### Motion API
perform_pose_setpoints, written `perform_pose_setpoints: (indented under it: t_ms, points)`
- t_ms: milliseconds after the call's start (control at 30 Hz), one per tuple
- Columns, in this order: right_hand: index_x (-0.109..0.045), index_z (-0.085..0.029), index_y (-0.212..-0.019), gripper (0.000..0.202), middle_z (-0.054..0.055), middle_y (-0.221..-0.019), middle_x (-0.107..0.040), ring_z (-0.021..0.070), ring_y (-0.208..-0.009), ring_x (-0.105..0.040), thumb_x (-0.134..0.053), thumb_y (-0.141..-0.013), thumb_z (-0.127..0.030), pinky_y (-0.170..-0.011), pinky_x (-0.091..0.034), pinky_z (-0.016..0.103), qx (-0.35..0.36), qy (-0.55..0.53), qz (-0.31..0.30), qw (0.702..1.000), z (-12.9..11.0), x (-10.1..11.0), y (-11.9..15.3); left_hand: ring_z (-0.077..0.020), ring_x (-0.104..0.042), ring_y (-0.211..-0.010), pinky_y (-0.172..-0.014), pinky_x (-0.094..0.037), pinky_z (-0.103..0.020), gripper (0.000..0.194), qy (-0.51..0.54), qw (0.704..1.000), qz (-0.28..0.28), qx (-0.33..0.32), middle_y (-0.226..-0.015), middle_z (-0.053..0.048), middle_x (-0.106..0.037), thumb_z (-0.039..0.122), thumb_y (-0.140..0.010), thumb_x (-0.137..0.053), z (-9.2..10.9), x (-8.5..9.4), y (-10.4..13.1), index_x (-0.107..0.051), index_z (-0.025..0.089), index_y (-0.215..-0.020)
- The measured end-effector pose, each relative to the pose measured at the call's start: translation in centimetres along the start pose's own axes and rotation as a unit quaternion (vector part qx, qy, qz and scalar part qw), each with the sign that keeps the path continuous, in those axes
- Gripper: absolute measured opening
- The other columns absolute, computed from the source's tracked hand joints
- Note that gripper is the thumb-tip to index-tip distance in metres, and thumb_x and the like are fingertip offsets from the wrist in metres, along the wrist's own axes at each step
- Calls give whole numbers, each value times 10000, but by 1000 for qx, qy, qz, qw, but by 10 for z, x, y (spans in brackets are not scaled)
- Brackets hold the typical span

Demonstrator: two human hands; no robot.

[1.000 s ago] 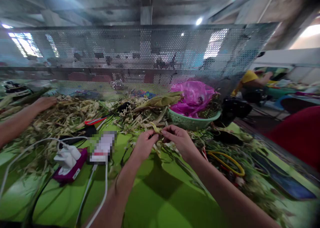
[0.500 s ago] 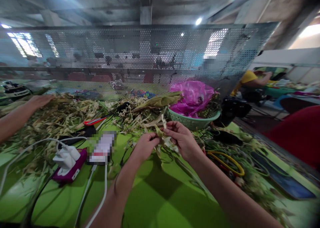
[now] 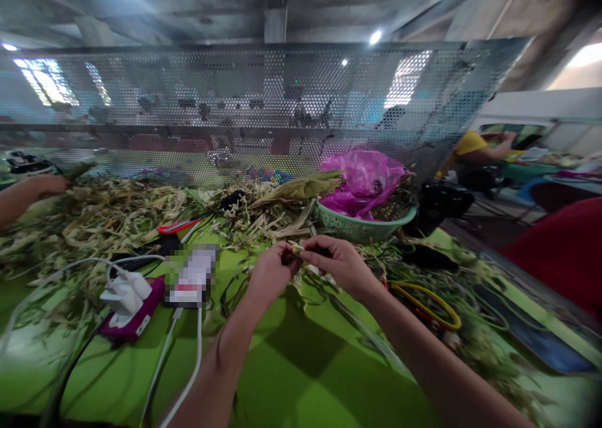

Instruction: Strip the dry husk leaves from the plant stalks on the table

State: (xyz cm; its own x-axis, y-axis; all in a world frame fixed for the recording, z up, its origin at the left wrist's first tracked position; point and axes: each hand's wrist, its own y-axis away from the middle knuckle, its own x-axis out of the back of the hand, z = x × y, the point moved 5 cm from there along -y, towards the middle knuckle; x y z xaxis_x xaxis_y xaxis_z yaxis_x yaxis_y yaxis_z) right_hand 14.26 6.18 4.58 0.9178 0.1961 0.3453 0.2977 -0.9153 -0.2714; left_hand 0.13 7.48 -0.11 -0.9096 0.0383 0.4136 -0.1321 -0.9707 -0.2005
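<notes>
My left hand point(image 3: 271, 270) and my right hand point(image 3: 339, 264) meet above the green table point(image 3: 291, 384), fingertips almost touching. Between them is a small pale strip of dried husk point(image 3: 297, 250), pinched by both hands; my fingers partly cover it. Pale husk ends hang just below my fingers. Behind my hands lies a heap of dry husk strips point(image 3: 282, 221), with one broad folded husk point(image 3: 298, 188) on top.
A green basket point(image 3: 367, 229) with a pink plastic bag point(image 3: 362, 180) stands behind my right hand. Left are a phone point(image 3: 190, 277), a purple power strip point(image 3: 134, 324), white cables and a red cutter point(image 3: 179, 226). Another person's hand point(image 3: 49, 185) reaches over husks. A yellow loop point(image 3: 433, 302) lies right.
The pale strip that stood up between my fingers is now folded down, mostly hidden in my pinch. My right hand has lowered slightly. The other person's hand has drawn back left.
</notes>
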Motion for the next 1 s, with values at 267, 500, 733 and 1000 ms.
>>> perform_pose_setpoints:
  t_ms: [267,500,733,1000]
  points:
    - [-672,-174,-756,79,19,-762,-588,137,-722,-566,-619,-815,-182,-660,-401,240,131,272,-26,953,-17,-5,6,-123,-484,-630,-604,-330,-237,125,-132,990,12,-51,-689,13,-565,179,-706,-613,13,6,6,-574,165,-823]
    - [-616,-172,-727,111,20,-778,-558,135,-708,-552,-572,-822,-137,-647,-384,240,133,359,-19,923,-15,-6,6,-155,-534,-672,-617,-366,-255,197,-136,989,-11,-56,-759,-26,-628,200,-677,-624,20,4,7,-596,157,-867]
    - [-619,-187,-777,135,36,-811,-573,149,-732,-558,-530,-878,-189,-664,-390,258,150,376,5,914,-14,-3,8,-167,-575,-799,-736,-434,-269,302,18,996,-78,-50,-893,-56,-681,113,-727,-436,9,4,0,-657,149,-931]
    - [-635,-183,-802,184,53,-839,-588,162,-749,-577,-485,-907,-173,-681,-403,265,150,391,0,908,-16,-4,8,-142,-569,-735,-682,-439,-253,217,112,992,-62,-14,-847,-42,-670,199,-775,-532,7,5,-1,-636,147,-958]
